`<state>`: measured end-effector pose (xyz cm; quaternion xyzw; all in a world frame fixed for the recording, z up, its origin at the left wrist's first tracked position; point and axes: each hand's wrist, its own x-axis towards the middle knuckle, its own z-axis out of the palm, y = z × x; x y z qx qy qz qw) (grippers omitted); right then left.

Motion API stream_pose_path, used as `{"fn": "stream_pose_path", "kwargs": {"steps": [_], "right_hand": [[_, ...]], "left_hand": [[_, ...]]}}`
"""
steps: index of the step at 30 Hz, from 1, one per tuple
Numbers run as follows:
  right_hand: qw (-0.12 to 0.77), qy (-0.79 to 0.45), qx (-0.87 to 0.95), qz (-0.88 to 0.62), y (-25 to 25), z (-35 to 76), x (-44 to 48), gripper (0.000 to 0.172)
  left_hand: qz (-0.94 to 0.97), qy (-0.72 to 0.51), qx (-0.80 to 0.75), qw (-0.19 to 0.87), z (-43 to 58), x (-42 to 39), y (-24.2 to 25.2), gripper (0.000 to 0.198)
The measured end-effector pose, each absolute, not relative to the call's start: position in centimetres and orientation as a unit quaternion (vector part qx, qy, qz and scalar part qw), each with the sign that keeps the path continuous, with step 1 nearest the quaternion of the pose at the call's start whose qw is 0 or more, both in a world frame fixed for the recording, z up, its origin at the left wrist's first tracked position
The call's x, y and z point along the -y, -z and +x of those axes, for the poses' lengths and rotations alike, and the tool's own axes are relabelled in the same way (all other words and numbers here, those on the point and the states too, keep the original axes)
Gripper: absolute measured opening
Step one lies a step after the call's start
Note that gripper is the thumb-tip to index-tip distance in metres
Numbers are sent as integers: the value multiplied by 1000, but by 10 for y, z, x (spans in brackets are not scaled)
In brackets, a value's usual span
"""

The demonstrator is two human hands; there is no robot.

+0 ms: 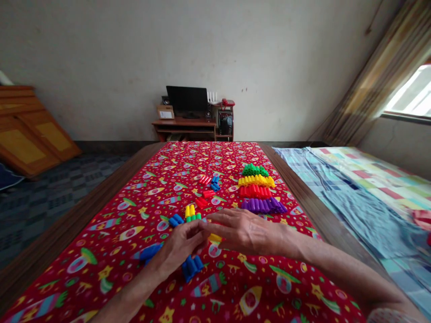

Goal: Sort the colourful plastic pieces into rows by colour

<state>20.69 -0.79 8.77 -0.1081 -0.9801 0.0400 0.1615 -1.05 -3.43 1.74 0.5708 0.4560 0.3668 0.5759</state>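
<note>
Big red cloth [117,251] under everything. Right hand [244,231] stretches flat across to the curled left hand [188,240]; can't tell if either grips anything. Off right, purple tubes [262,206] lie side by side, long axes pointing away from the person, probably grouped by colour to keep things tidy. Blue tubes [192,268] by the left hand point roughly away too. The yellow tube [215,237] beside the right hand is half hidden.

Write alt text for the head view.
A person's left hand and right hand are close together among scattered colourful cylinders on a red patterned cloth. Beyond the right hand are green, yellow, red and purple rows.
</note>
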Motion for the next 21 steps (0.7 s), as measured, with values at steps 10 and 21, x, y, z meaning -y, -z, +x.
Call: {"fn": "stream_pose_path", "kwargs": {"steps": [10,21], "right_hand": [[122,-50,990,-40,-88,204,17,32],[335,-12,818,-468,-63,327,-111,37]], "left_hand": [[598,-287,-412,625,-15,37,1,47],[773,-335,-515,158,-60,-2,-28,29]]}}
